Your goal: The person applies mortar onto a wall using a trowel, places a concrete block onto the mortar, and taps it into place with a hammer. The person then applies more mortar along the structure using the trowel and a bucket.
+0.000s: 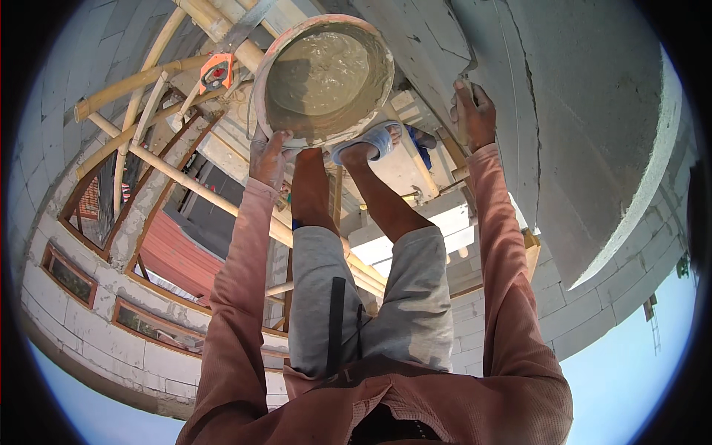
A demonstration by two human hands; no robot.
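A round bucket (263, 70) of wet grey mortar (322, 74) is in front of me, its rim smeared. My left hand (268, 157) grips the near left of that rim, thumb on top. To the right, my right hand (475, 115) is closed around the handle of a trowel (443, 41). The grey blade points away from me, up against the grey wall panel (593, 133); mortar coating makes its outline hard to separate from the wall. Thin dark cracks or joints run along the panel beside my right hand.
Bamboo poles (178, 178) form scaffolding on the left and beneath me. An orange tool with a dark centre (216, 73) hangs by the poles. My sandalled foot (378, 142) stands on boards below. Block walls (89, 326) with framed openings surround the place, and a red roof (178, 256) lies lower down.
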